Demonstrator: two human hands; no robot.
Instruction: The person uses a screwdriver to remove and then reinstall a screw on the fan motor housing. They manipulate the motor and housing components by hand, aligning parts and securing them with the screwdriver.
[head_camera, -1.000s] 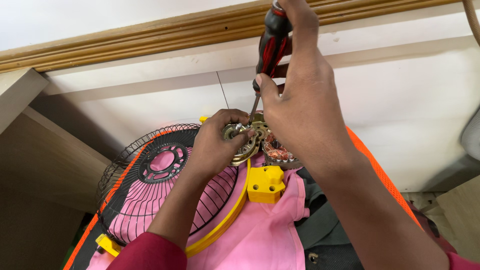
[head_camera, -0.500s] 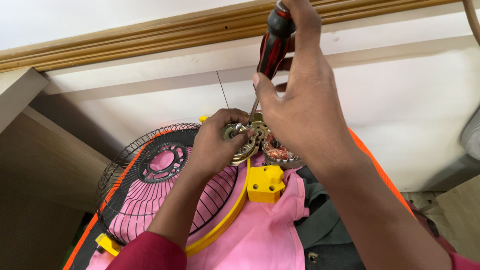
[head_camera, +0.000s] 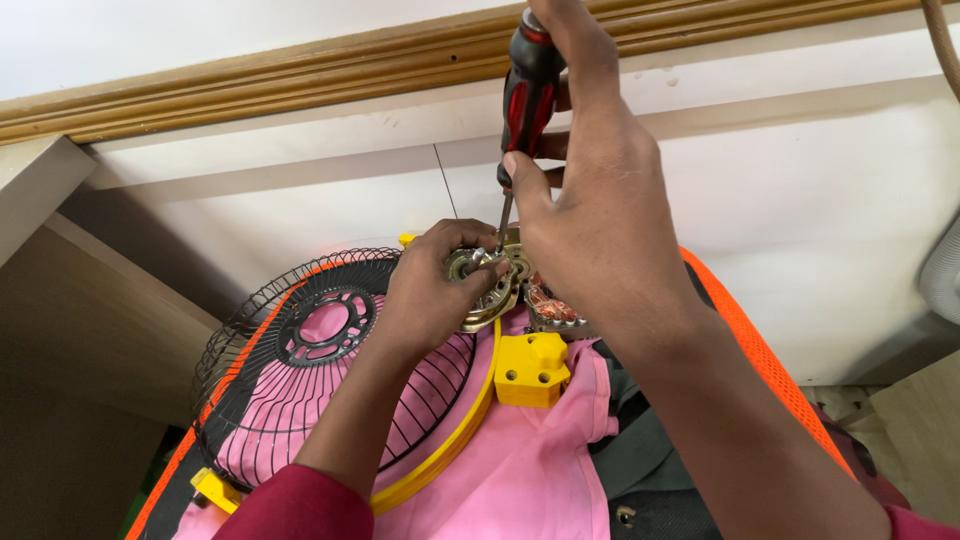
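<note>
My right hand grips a red and black screwdriver held upright, its metal tip down on a fan motor with a brass-coloured housing and copper windings. My left hand wraps around the left side of that motor and steadies it. Just below the motor sits a yellow plastic bracket block, joined to a curved yellow rim. A black wire fan guard lies to the left of my left hand, over pink cloth.
The parts rest on pink cloth laid over an orange mesh surface. A white wall with a wooden moulding is straight ahead. A beige panel edge stands at the left.
My right hand has turned the screwdriver handle slightly and shifted a little on it; the left hand stays on the motor.
</note>
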